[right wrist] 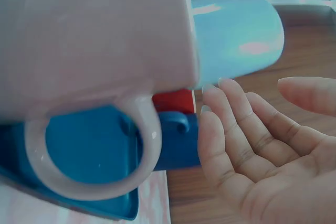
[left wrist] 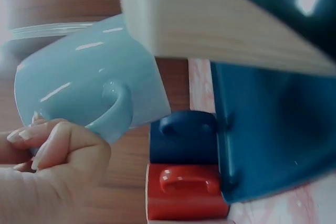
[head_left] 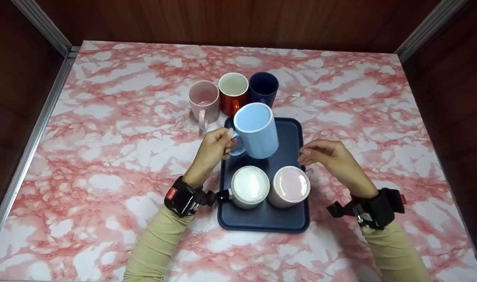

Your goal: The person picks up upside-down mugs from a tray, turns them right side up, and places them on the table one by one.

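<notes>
My left hand (head_left: pixel 213 149) grips the handle of a light blue mug (head_left: pixel 257 133), mouth up and slightly tilted, above the far half of a dark blue tray (head_left: pixel 289 137). The left wrist view shows the fingers (left wrist: pixel 68 148) curled at the handle of that mug (left wrist: pixel 79 77). To the right of the tray, my right hand (head_left: pixel 326 154) holds nothing, its fingers loosely bent and apart from the mugs. Two mugs stand upside down on the tray's near half: a white one (head_left: pixel 250 186) with its handle leftward, and a pale pink one (head_left: pixel 291 186) with its handle rightward.
Behind the tray stand three upright mugs side by side: pink (head_left: pixel 205 98), red with a white inside (head_left: pixel 233 88) and dark blue (head_left: pixel 263 88). The marbled red-and-white table (head_left: pixel 117 149) is bounded by brown wooden panels (head_left: pixel 238 21) behind and at both sides.
</notes>
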`<move>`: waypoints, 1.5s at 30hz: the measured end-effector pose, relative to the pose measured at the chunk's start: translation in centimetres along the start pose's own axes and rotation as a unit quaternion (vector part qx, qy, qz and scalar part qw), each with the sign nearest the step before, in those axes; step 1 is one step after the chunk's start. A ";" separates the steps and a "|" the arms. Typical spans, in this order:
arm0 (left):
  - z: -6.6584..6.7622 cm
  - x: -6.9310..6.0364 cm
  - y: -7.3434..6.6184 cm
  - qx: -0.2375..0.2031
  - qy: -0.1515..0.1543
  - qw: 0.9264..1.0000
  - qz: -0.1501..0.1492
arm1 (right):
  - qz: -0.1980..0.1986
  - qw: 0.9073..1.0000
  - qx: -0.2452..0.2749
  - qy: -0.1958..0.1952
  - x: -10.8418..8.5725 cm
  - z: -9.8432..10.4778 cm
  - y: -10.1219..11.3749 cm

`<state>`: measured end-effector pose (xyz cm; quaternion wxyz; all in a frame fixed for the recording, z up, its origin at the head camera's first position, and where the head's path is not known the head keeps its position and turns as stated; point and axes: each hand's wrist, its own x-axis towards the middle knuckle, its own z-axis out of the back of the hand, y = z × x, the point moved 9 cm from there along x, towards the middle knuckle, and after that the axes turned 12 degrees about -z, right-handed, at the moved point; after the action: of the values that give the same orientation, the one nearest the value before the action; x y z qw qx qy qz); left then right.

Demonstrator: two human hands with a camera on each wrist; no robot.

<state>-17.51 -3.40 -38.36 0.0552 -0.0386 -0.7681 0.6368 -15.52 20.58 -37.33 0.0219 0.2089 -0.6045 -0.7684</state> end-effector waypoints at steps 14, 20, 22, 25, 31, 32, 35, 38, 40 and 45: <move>-2.2 -0.5 -1.0 -0.155 0.000 0.987 0.043 | 0.030 0.999 0.038 0.016 -1.2 -1.6 2.3; -3.5 -0.8 -1.4 -0.199 -0.007 0.978 0.056 | 0.044 0.998 0.046 0.026 -1.8 -3.1 3.1; -4.0 -0.9 -1.4 -0.211 -0.010 0.976 0.060 | 0.039 0.997 0.052 0.031 -1.8 -3.8 3.0; -4.7 -1.0 -1.5 -0.229 -0.016 0.971 0.068 | 0.019 0.995 0.082 0.045 -1.7 -4.9 2.6; -5.9 -1.3 -1.3 -0.268 -0.028 0.959 0.093 | -0.040 0.989 0.134 0.048 -1.2 -6.8 1.1; -6.1 -1.3 -1.2 -0.276 -0.030 0.956 0.098 | -0.044 0.987 0.147 0.044 -1.2 -7.0 0.9; -6.6 -1.5 -1.0 -0.306 -0.036 0.945 0.110 | -0.042 0.978 0.202 0.028 -0.9 -7.3 0.6; -7.0 -1.6 -0.8 -0.335 -0.044 0.934 0.117 | -0.026 0.964 0.265 0.003 -0.8 -7.4 0.5; -7.2 -1.6 -0.6 -0.350 -0.048 0.928 0.119 | -0.014 0.955 0.295 -0.019 -0.7 -7.3 0.5; -8.0 -1.7 -0.3 -0.374 -0.047 0.917 0.129 | 0.011 0.940 0.335 -0.065 -0.7 -7.1 0.4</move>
<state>-14.78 4.08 -36.70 -0.0822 -0.1249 -0.9403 0.3057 -12.51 14.09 -38.02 -0.0804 0.1476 -0.8294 -0.5328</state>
